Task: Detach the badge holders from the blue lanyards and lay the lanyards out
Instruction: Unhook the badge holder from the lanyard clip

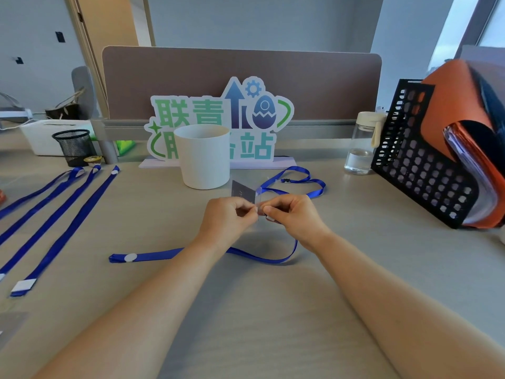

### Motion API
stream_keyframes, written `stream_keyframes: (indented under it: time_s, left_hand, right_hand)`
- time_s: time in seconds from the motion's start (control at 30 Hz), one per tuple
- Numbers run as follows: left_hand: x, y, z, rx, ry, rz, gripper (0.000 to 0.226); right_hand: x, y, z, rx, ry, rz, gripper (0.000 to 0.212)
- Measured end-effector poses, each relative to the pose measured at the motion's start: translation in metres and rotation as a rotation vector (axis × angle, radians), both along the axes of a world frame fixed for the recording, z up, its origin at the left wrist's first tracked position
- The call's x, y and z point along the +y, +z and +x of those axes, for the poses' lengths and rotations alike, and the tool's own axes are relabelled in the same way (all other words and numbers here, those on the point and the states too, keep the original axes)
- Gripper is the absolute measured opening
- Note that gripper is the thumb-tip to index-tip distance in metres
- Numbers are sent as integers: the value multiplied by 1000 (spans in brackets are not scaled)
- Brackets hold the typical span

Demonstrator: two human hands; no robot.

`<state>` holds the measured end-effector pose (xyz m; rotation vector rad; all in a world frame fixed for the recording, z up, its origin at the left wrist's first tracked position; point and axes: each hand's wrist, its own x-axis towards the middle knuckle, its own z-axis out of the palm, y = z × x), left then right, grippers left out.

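A clear badge holder (244, 193) stands between my hands above the middle of the desk. My left hand (226, 217) pinches its lower edge. My right hand (291, 214) pinches the white clip end of a blue lanyard (297, 184) where it meets the holder. That lanyard loops away behind my hands to the right. Another blue lanyard (153, 255) with a white round button lies on the desk under my forearms and curves up toward my right hand. Several blue lanyards (57, 214) lie stretched out side by side at the left.
A white cup (205, 157) stands just behind the holder, in front of a colourful sign (218, 119). A clear bottle (362, 143) and a black file rack (426, 157) with orange folders stand at the right. A black mesh pen cup (73, 146) sits at the back left.
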<state>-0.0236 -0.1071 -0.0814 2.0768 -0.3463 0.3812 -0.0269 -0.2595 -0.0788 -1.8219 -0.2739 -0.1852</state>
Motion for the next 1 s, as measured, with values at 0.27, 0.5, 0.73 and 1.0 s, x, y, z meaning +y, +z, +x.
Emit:
stream_keyframes:
  time_s: [0.27, 0.5, 0.73, 1.0]
  left_hand:
    - [-3, -1, -1, -25, 11, 17, 12]
    - [-3, -2, 0, -2, -19, -3, 12]
    - [-3, -4, 0, -29, 11, -48, 13]
    - [-4, -3, 4, 72, -10, -207, 18]
  right_hand:
    - [1, 1, -1, 8, -25, -11, 21]
    - [1, 1, -1, 20, -59, -52, 16]
    - [3, -1, 0, 13, -37, 20, 15]
    - [3, 1, 1, 26, -47, 41, 14]
